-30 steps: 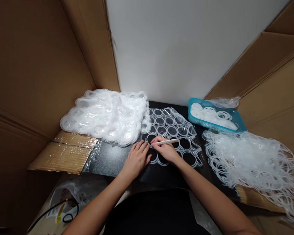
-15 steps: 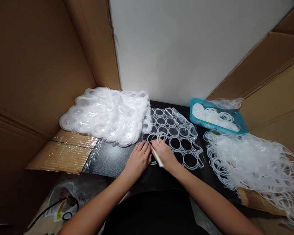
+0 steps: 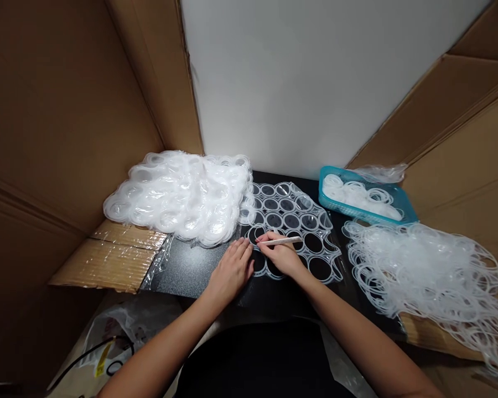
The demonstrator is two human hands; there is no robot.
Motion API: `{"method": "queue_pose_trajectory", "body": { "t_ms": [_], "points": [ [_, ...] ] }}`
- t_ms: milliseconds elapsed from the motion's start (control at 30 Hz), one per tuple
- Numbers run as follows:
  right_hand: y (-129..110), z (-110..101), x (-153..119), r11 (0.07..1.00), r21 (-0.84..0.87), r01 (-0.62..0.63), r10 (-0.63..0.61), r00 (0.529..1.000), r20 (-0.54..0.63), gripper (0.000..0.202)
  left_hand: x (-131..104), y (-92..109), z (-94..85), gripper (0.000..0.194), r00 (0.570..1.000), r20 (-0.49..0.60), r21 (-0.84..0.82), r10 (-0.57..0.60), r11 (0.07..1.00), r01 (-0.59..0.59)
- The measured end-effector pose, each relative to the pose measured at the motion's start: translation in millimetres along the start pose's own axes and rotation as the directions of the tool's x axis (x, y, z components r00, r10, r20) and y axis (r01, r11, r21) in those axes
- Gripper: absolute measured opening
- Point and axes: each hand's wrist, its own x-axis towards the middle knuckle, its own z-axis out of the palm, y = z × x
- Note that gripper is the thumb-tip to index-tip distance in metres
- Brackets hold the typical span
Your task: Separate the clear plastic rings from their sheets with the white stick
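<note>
A clear plastic sheet (image 3: 291, 221) with rows of round rings lies on the black tabletop in front of me. My left hand (image 3: 233, 264) rests flat at its near left edge, fingers stretched out and holding nothing. My right hand (image 3: 280, 254) is closed on a white pen-shaped stick (image 3: 280, 241), which lies almost level, its tip pointing left at a ring in the sheet. The tip's exact contact with the sheet is too small to make out.
A thick stack of ringed sheets (image 3: 182, 196) stands at the left, over corrugated cardboard (image 3: 112, 262). At the right are a blue basket (image 3: 357, 211) holding loose white rings and a heap of plastic ring webbing (image 3: 423, 271). Cardboard walls (image 3: 66, 83) flank both sides.
The white stick has swung from pointing down toward me to lying nearly level across the right hand. Clear rings seen by the right fingertips before no longer show there. The left hand has barely moved.
</note>
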Motion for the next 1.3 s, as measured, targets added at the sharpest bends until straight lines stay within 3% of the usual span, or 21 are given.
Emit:
{"method": "queue_pose_trajectory", "body": {
  "t_ms": [333, 500, 600, 667, 733, 800, 867, 933, 967, 1033, 1100, 1167, 1300],
  "points": [
    [4, 5, 0, 0.969, -0.197, 0.15, -0.15, 0.989, 0.013, 0.013, 1, -1, -1.3, 0.039, 0.999, 0.007, 0.03, 0.032, 0.999, -0.032],
    [5, 17, -10, 0.808, -0.493, 0.322, -0.313, 0.944, 0.103, 0.016, 1, -2, 0.1, 0.042, 0.999, 0.02, 0.026, 0.034, 0.999, -0.035],
    [3, 17, -10, 0.738, -0.599, 0.311, -0.318, 0.943, 0.098, 0.024, 1, -2, -0.5, 0.043, 0.998, 0.047, 0.039, 0.039, 0.998, -0.041],
    [4, 4, -5, 0.739, -0.622, 0.258, -0.319, 0.948, 0.014, 0.026, 1, -2, -0.5, 0.044, 0.998, 0.054, 0.042, 0.034, 0.998, -0.036],
    [8, -21, 2, 0.775, -0.613, 0.152, -0.312, 0.936, -0.162, 0.025, 1, -2, -0.2, 0.044, 0.998, 0.052, 0.04, 0.03, 0.999, -0.032],
    [16, -56, 10, 0.824, -0.566, -0.006, -0.267, 0.878, -0.397, 0.023, 1, -2, 0.6, 0.043, 0.998, 0.047, 0.039, 0.029, 0.999, -0.031],
    [26, -89, 14, 0.864, -0.482, -0.146, -0.197, 0.783, -0.591, 0.019, 1, -1, 1.6, 0.042, 0.999, 0.034, 0.043, 0.029, 0.999, -0.031],
    [34, -112, 15, 0.922, -0.33, -0.203, -0.082, 0.73, -0.678, 0.018, 2, -2, 2.4, 0.041, 0.999, 0.013, 0.048, 0.031, 0.998, -0.031],
    [36, -118, 13, 0.956, -0.21, -0.206, 0.007, 0.729, -0.684, 0.02, 4, -2, 2.4, 0.04, 1.0, 0.002, 0.048, 0.031, 0.998, -0.031],
    [33, -119, 8, 0.975, 0.112, -0.19, 0.219, 0.773, -0.596, 0.026, 7, -4, 0.5, 0.038, 0.999, -0.021, 0.035, 0.024, 0.999, -0.023],
    [23, -109, 1, 0.889, 0.417, -0.19, 0.371, 0.833, -0.411, 0.033, 10, -6, -4.8, 0.035, 0.998, -0.059, 0.011, 0.0, 1.0, 0.001],
    [10, -93, -6, 0.776, 0.593, -0.215, 0.417, 0.88, -0.226, 0.038, 9, -8, -13.2, 0.031, 0.993, -0.113, -0.015, -0.038, 0.999, 0.037],
    [-11, -62, -16, 0.64, 0.718, -0.274, 0.376, 0.927, 0.018, 0.036, -10, -8, -29.7, 0.019, 0.99, -0.141, -0.065, -0.004, 0.998, -0.005]
  ]
}}
